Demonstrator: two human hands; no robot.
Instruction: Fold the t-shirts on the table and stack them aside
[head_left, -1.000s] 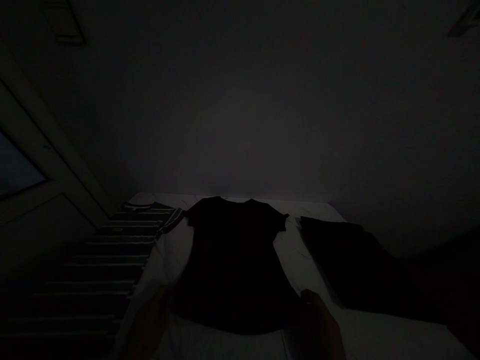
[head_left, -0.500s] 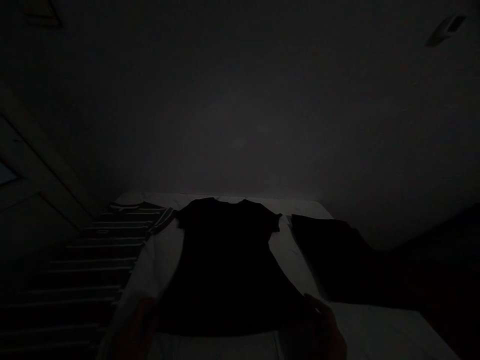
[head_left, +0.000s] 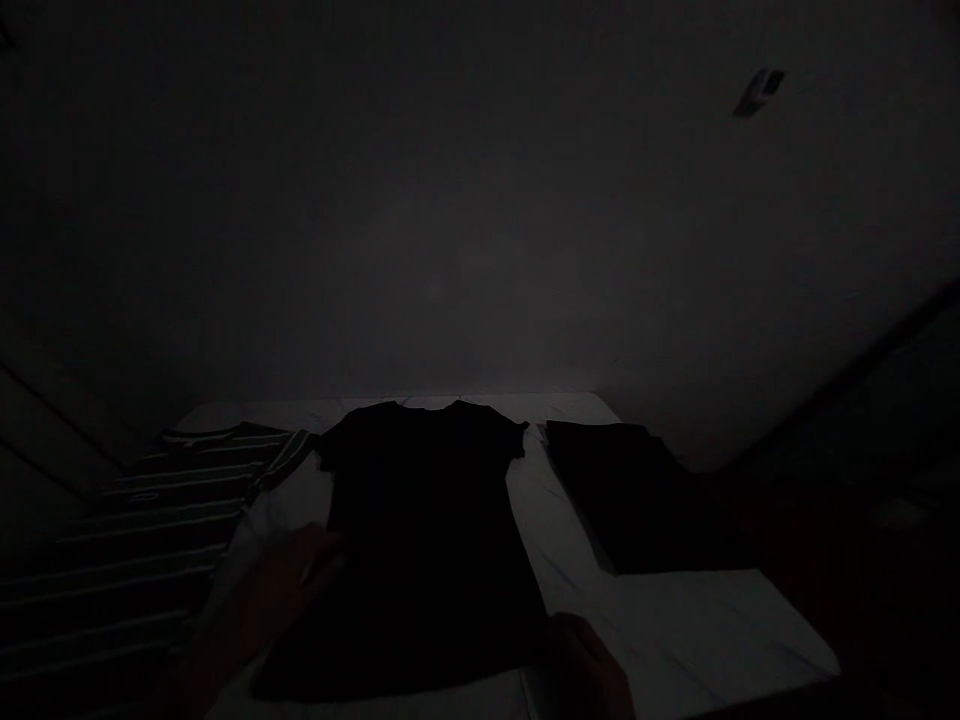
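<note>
The picture is very dark. A black short-sleeved shirt [head_left: 427,540] lies spread on a pale marbled table [head_left: 660,640], its neckline toward the wall. My left hand [head_left: 307,565] is at the shirt's left side, about midway down, with its fingers bent over the edge; whether it grips the cloth is too dark to tell. At the shirt's lower right corner is my right hand [head_left: 589,655], its fingers curled against the hem, their tips lost in the dark.
A striped shirt [head_left: 150,540] lies at the left of the table. Folded dark cloth [head_left: 645,500] rests on the right part. Behind stands a plain wall [head_left: 450,220] with a small fixture [head_left: 759,92] high on the right.
My left hand has left the lower left corner and moved up along the shirt's side. My right hand stays near the lower right corner. The view has shifted to the right.
</note>
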